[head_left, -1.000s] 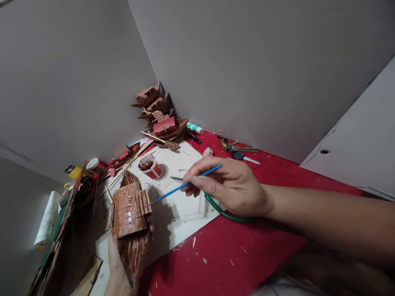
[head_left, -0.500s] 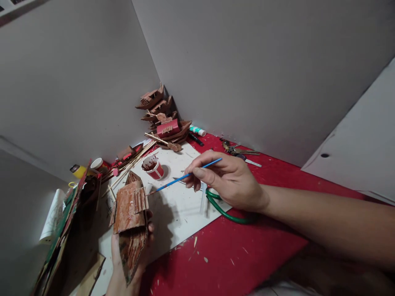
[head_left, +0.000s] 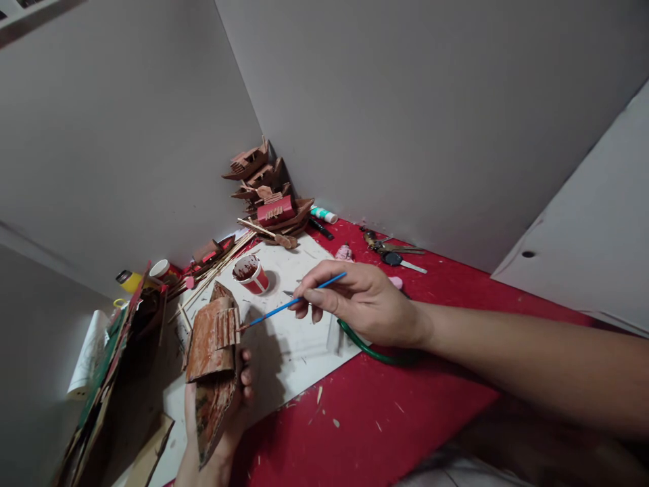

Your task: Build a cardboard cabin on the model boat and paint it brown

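A brown cardboard model boat (head_left: 210, 341) with a curved roof rests in my left hand (head_left: 244, 382), whose fingers wrap round its underside from the right. Between the thumb and fingers of my right hand (head_left: 362, 301) is a thin blue paintbrush (head_left: 284, 306). The brush tip meets the right edge of the ridged strip on the roof. Wet-looking brown paint covers much of the roof and hull. Behind the boat stands a red and white paper cup (head_left: 252, 276) with brown paint inside its rim.
Several brown model boats (head_left: 271, 215) are stacked in the corner. Thin sticks (head_left: 218, 264), a yellow bottle (head_left: 129, 280) and leaning cardboard sheets (head_left: 109, 379) are at left. Keys (head_left: 403, 260) and a green loop (head_left: 372, 352) lie on the red table (head_left: 324, 439).
My right hand and the brush have shifted slightly left and down, closer to the boat. The boat has turned a little. A pink object beyond my right hand has come into view.
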A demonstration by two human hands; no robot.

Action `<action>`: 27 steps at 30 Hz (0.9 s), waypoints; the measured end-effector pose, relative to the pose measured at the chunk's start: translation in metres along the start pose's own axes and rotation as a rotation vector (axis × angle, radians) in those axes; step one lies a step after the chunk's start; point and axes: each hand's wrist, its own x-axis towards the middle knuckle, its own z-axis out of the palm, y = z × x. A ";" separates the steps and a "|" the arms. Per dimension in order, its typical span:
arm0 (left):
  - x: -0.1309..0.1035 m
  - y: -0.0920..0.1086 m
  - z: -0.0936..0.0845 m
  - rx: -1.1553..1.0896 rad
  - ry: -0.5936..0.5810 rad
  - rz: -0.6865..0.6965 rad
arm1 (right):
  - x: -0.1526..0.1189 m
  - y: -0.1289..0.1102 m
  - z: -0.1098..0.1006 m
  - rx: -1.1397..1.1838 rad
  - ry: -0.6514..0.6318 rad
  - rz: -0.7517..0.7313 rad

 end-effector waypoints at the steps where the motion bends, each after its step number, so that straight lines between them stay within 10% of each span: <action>1: 0.000 0.000 0.000 -0.002 -0.006 0.002 | 0.000 0.000 0.000 0.005 -0.001 0.000; 15: -0.004 -0.003 0.012 0.045 0.136 0.020 | 0.001 -0.002 0.001 0.021 0.005 0.015; 27: -0.003 -0.001 -0.002 -0.024 -0.024 0.001 | 0.002 -0.003 0.002 0.006 0.006 0.020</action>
